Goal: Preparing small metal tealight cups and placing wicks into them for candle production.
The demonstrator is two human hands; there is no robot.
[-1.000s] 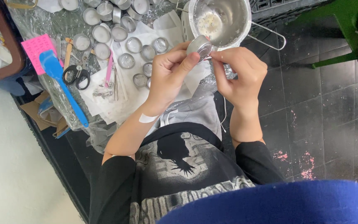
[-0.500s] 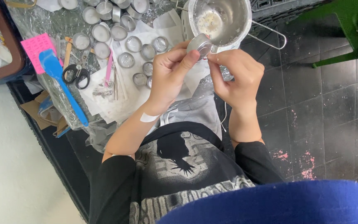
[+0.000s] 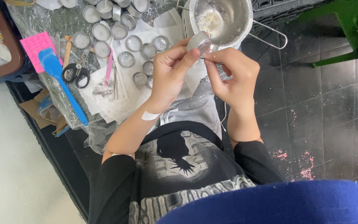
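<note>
The dark tiled floor (image 3: 324,95) fills the right side, with some pink spots on it. The bench (image 3: 34,103) runs along the left and top, and it is covered with crinkly clear plastic and white paper (image 3: 117,95).

The person wears a black shirt (image 3: 179,166) with a grey picture on the front. A white strip is stuck on the left wrist.

A big shiny metal pot (image 3: 228,18) with a wire handle stands at the top of the bench. There is white stuff at the bottom of it. A brown tray (image 3: 11,62) sits at the far left edge.

A blue spatula (image 3: 61,85) lies on the bench, and a pink card (image 3: 38,45) lies just beside it. Black scissors (image 3: 76,74) lie next to the spatula. A thin pink stick (image 3: 109,66) lies near the scissors.

Lots of little round metal cups (image 3: 125,41) stand on the bench. Some have white filling.

The left hand (image 3: 170,70) is closed around one small metal cup (image 3: 198,41), held up just in front of the pot. The cup is tipped on its side. The right hand (image 3: 228,74) pinches at the open side of the same cup with its fingertips. Both hands touch the cup, close together, above the edge of the bench.
</note>
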